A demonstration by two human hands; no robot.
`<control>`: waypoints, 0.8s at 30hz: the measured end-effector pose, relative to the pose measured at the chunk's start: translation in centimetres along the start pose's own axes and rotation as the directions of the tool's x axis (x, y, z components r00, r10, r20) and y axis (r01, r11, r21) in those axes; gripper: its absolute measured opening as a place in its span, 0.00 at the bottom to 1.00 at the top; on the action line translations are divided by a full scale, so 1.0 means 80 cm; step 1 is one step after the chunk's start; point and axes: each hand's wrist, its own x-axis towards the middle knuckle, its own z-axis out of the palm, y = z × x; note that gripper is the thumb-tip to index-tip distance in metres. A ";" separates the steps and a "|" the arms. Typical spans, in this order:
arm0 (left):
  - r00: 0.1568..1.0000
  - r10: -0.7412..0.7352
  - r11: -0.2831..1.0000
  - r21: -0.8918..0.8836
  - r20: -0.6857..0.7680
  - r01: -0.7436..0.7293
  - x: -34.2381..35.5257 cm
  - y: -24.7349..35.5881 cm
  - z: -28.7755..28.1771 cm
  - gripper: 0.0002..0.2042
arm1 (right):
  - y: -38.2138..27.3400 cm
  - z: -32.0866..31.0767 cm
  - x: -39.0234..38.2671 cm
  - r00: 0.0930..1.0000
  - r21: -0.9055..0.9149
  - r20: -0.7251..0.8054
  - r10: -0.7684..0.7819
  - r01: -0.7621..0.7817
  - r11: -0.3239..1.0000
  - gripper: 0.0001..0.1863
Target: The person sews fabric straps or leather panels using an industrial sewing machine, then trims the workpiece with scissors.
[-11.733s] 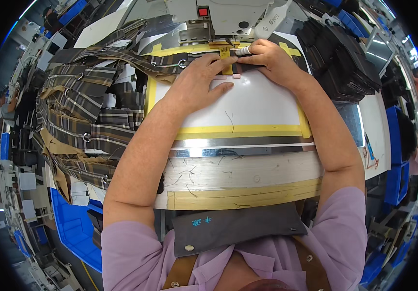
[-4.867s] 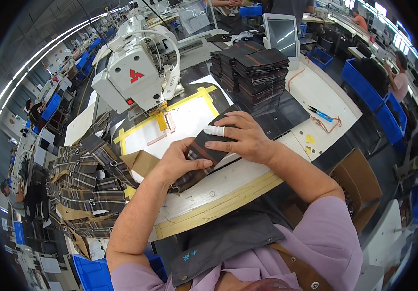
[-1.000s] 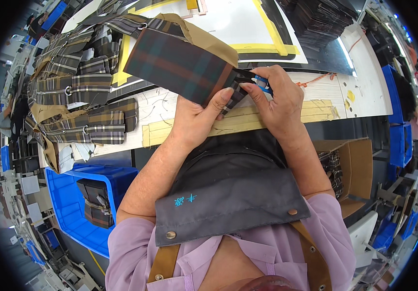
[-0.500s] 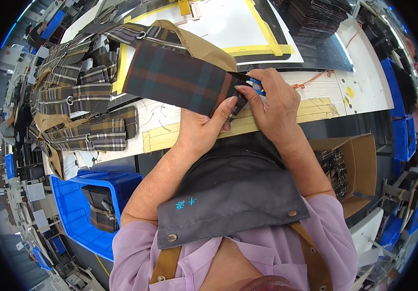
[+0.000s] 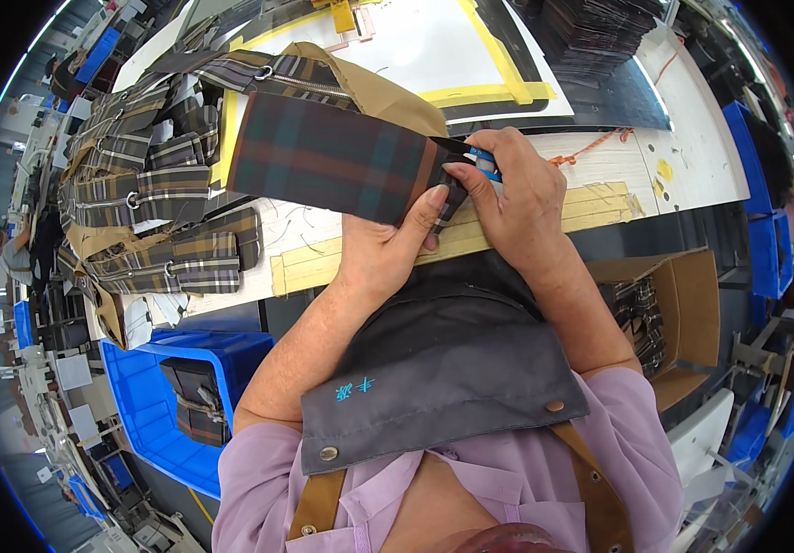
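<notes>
A flat dark plaid fabric piece [image 5: 323, 157] in green and rust is held over the table's front part. My left hand [image 5: 388, 240] grips its lower right part, thumb on top, fingers mostly hidden beneath. My right hand [image 5: 517, 194] is closed on small blue-handled thread snips [image 5: 483, 160], whose dark blades lie at the fabric's right end, by a short checked strip [image 5: 447, 207]; whether they touch a thread I cannot tell. Behind the held piece lie tan fabric [image 5: 397, 97] and grey-and-brown checked pieces with zips and rings [image 5: 176, 180], heaped to the left.
A yellow-taped white board [image 5: 434, 51] lies behind my hands, with a dark stack [image 5: 590, 37] at its right and orange cord [image 5: 604, 138] nearer. A blue crate [image 5: 139, 387] below left and a cardboard box [image 5: 692, 323] below right hold fabric pieces. A co-worker [image 5: 11, 241] is at far left.
Since about five seconds ago the snips have come into my right hand and the view has tilted down. Over the last second the held piece has turned slightly and shifted a little down and left.
</notes>
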 end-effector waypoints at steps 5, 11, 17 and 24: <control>1.000 -0.005 1.000 -0.006 0.004 0.005 0.002 -0.001 0.004 0.11 | 0.000 -0.002 -0.003 0.999 -0.032 -0.014 0.045 -0.045 0.998 0.17; 1.000 -0.013 0.999 -0.043 -0.021 0.012 0.004 -0.001 0.002 0.09 | 0.002 -0.005 -0.002 0.997 -0.110 -0.014 -0.069 0.067 0.992 0.17; 0.996 -0.020 0.999 0.035 -0.089 0.024 0.003 -0.002 0.000 0.08 | -0.001 -0.002 0.002 0.999 -0.055 0.019 -0.029 0.030 0.998 0.18; 0.981 0.115 0.992 0.076 -0.158 -0.104 0.008 -0.011 -0.008 0.08 | -0.004 -0.025 0.014 0.940 0.292 0.235 0.248 -0.312 0.904 0.18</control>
